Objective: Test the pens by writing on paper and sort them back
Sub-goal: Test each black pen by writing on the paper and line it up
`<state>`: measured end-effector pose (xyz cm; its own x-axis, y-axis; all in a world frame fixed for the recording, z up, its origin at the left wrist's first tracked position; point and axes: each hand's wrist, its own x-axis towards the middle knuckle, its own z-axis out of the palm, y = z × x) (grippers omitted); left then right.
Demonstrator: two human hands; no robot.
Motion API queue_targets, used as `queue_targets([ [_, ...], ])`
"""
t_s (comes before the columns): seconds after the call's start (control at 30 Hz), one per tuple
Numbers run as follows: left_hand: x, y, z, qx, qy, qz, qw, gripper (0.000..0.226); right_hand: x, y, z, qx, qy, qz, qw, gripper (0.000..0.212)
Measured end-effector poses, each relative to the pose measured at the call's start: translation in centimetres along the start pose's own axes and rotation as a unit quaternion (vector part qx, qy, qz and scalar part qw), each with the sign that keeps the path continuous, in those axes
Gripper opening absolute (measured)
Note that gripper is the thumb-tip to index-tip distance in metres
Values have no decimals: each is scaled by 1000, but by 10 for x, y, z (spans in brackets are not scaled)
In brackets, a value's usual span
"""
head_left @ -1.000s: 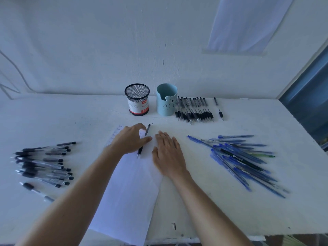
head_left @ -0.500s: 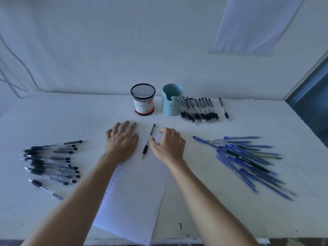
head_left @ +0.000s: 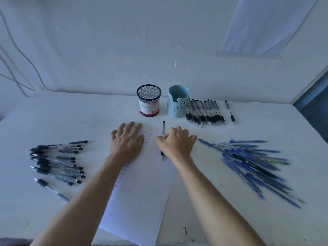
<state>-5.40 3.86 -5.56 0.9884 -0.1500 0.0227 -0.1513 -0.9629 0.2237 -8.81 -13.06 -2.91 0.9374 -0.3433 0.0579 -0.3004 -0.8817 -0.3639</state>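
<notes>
White table (head_left: 71,118): left hand (head_left: 126,143) flat on paper (head_left: 142,189), right hand (head_left: 176,143) fingers curled round pen (head_left: 163,132), mid-barrel hidden.

My right hand (head_left: 174,144) covers the middle of the black pen (head_left: 163,128), so I can't tell whether my fingers are closed on it. My left hand (head_left: 126,142) hides part of the writing on the paper (head_left: 142,192), whose near corner runs off the bottom edge. The writing is too small to read surely.
</notes>
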Motion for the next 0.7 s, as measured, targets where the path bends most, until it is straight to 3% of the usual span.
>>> queue_targets([
  [0.2,1,1,2,-6,5,0,1000,51,4,29,-28,83,116,14,990,14],
  [0.37,5,2,4,-24,17,-7,1000,49,35,61,-44,126,190,82,970,18],
  [0.7,12,9,5,-47,61,-13,997,39,100,96,-53,83,187,184,961,22],
])
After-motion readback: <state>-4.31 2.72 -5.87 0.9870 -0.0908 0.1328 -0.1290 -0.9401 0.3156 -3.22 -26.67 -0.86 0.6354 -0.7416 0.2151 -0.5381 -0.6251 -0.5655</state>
